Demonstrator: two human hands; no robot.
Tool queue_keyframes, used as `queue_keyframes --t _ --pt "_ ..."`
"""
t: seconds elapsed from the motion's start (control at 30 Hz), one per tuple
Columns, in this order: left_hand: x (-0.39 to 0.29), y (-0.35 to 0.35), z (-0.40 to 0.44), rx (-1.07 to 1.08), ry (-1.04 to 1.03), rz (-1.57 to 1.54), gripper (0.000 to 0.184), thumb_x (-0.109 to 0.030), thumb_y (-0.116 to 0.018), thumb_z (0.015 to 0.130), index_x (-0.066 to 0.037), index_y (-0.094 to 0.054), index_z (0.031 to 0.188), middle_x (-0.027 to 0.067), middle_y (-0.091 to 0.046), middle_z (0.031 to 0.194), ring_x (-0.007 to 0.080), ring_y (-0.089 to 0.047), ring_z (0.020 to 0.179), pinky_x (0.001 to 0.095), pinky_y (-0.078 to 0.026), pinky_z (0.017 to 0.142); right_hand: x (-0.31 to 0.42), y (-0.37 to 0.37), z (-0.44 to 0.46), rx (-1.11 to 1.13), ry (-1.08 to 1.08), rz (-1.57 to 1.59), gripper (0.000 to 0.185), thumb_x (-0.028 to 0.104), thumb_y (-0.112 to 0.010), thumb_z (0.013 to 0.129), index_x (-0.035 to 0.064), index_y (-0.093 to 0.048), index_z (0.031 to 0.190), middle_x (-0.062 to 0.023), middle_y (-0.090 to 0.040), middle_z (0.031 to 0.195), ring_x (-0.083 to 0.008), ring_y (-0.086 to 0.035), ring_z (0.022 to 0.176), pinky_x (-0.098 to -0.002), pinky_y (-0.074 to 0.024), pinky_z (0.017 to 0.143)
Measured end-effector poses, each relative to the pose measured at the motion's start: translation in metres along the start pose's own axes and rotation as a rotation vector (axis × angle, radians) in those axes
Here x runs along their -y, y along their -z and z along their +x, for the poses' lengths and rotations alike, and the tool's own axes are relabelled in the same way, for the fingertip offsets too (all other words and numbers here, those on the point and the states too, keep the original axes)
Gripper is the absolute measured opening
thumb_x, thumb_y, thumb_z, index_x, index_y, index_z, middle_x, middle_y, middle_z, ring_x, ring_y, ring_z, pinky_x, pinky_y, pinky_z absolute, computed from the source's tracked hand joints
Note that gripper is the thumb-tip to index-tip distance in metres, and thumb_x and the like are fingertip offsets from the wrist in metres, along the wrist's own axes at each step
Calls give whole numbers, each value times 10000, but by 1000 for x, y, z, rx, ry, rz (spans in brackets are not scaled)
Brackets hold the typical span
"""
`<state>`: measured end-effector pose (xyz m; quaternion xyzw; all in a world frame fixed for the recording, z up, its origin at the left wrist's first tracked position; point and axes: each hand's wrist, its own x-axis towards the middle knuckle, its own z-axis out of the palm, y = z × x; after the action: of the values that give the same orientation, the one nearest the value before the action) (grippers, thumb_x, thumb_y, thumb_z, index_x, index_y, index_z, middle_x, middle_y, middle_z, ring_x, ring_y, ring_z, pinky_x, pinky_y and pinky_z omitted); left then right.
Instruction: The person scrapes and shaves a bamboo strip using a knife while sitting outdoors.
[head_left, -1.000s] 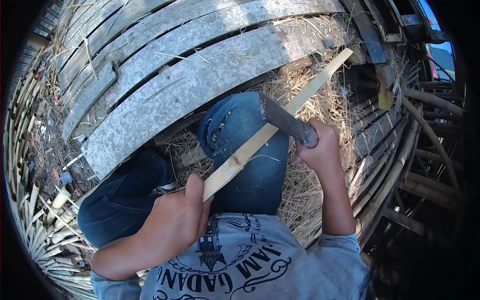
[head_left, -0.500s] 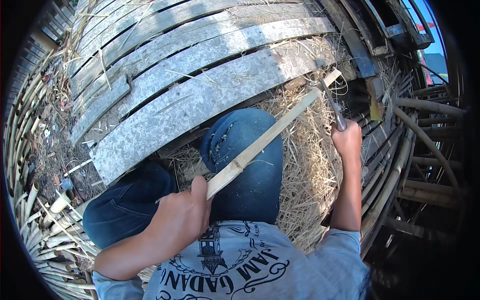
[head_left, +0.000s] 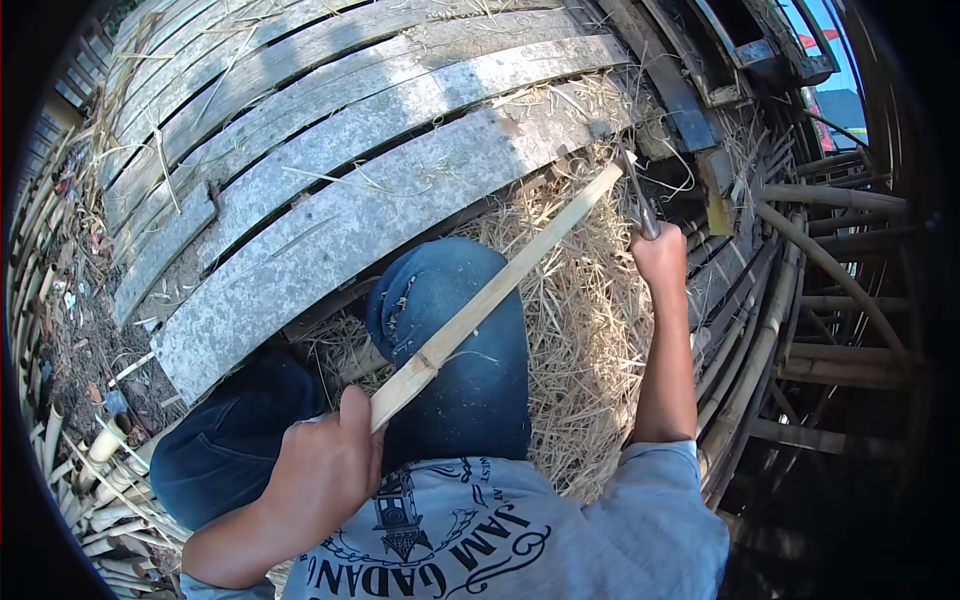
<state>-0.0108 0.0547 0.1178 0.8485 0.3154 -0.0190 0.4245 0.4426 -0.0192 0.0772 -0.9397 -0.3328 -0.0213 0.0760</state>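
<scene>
My left hand (head_left: 325, 458) is wrapped round the near end of a long, pale bamboo strip (head_left: 497, 287). The strip slants up and to the right, passing above my bent knee. Out at the right, my right hand (head_left: 660, 256) grips the handle of a knife (head_left: 642, 205) whose narrow blade points up and away from me. The blade's tip end lies close beside the far end of the strip; whether they touch I cannot tell. A thin curled shaving (head_left: 680, 188) hangs near the blade.
A low platform of weathered wooden planks (head_left: 330, 240) lies ahead. Straw-like shavings (head_left: 580, 330) cover the ground by my knee. Bamboo poles (head_left: 755, 360) line the right side, and cut bamboo pieces (head_left: 110, 470) are piled at the left.
The whole view has shifted slightly. The strip's far end, which stretched past the blade before, now stops beside it. Both hands keep their hold.
</scene>
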Motion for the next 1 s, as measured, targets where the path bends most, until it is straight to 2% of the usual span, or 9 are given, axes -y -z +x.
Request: queue_keyframes --t 0.3,0.47,0.53,0.67,0.73,0.8,0.87,0.93,1.0 --pt "-1 0 11 72 -5 -32 210 -93 -577 900 24 -404 919 190 -537 530 402 -576 471 485 -458 441 62 -4 -51 4 313 296 197 149 -643 723 -30 -574 679 -262 -574 631 -475 -586 642 -455 -499 612" --pt "-6 1 11 24 20 26 207 -106 -576 906 17 -409 914 179 -553 540 386 -590 478 470 -470 442 2 -22 10 -8 -23 294 235 137 -639 752 0 -523 600 -94 -508 503 -150 -505 482 -360 -399 489" --pt "-5 8 14 17 34 24 208 -108 -579 905 16 -412 912 176 -557 543 379 -592 478 464 -473 442 2 -20 7 219 -284 622 254 131 -655 758 19 -518 576 -55 -526 513 -137 -492 455 -326 -395 468" --pt "-11 8 9 -33 -16 35 204 -105 -588 897 17 -425 903 172 -564 541 367 -597 475 449 -477 436 -21 -47 7 -37 -119 215 254 171 -640 741 18 -526 573 -67 -525 512 -188 -503 451 -364 -406 466" --pt "-1 7 5 -1 -13 17 198 -101 -587 895 18 -428 900 173 -562 535 366 -598 474 446 -477 434 -70 -72 34 119 -460 455 253 210 -642 719 9 -556 592 -112 -546 532 -213 -523 468 -367 -435 506" --pt "7 0 2 -20 -4 40 191 -91 -589 890 20 -433 889 183 -558 527 369 -606 481 456 -477 438 -125 -80 47 56 -588 279 255 218 -636 729 16 -561 593 -102 -531 526 -212 -513 460 -364 -426 508" --pt "-1 2 4 5 25 -63 195 -91 -591 889 22 -432 891 205 -557 535 394 -605 498 481 -481 459 -84 -47 12 -142 -449 311 277 213 -650 750 25 -542 578 -81 -515 515 -205 -504 469 -368 -419 516" --pt "3 1 11 39 13 -172 194 -108 -569 919 26 -433 887 235 -555 546 462 -583 533 521 -470 493 -79 -58 -6 -74 -339 310 284 209 -666 746 8 -540 589 -90 -530 525 -202 -508 487 -378 -428 533" --pt "2 11 16 152 62 -292 191 -145 -523 976 7 -442 895 215 -539 557 395 -576 479 480 -442 461 -59 -50 -31 -60 -222 271 320 200 -700 742 5 -496 589 -76 -507 517 -186 -463 499 -373 -414 547"
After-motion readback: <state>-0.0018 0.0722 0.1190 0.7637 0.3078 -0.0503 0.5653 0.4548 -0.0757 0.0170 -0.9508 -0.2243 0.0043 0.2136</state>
